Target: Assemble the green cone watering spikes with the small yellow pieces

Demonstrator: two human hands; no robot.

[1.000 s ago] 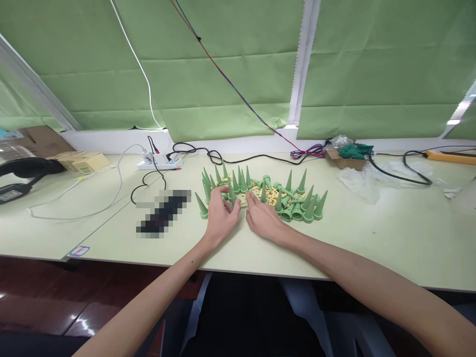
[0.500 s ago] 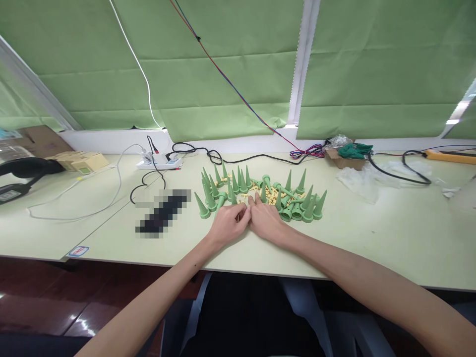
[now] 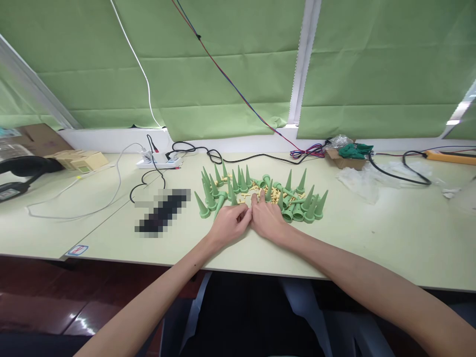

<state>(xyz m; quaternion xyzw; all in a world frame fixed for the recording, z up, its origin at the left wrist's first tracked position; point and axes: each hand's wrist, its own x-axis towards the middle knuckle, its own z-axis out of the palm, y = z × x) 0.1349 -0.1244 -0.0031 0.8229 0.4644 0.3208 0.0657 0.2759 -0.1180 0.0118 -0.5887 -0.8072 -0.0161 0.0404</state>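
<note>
Several green cones stand and lie in a loose cluster on the pale table. Small yellow pieces are heaped among them. My left hand rests at the front of the cluster, its fingers curled and its thumb near the fingertips; whatever is between them is too small to make out. Touching or nearly touching it is my right hand, with index and middle fingers stretched forward and spread a little at the yellow pieces. Nothing shows in it.
A blurred dark object lies left of the cones. Behind it are a power strip and cables. Headphones and small yellow boxes sit far left. A carton with green cloth and clear plastic is at right.
My right hand has shifted slightly right, its two front fingers now more apart. Some cones and yellow pieces beside it have moved a little right. My left hand is almost unmoved.
</note>
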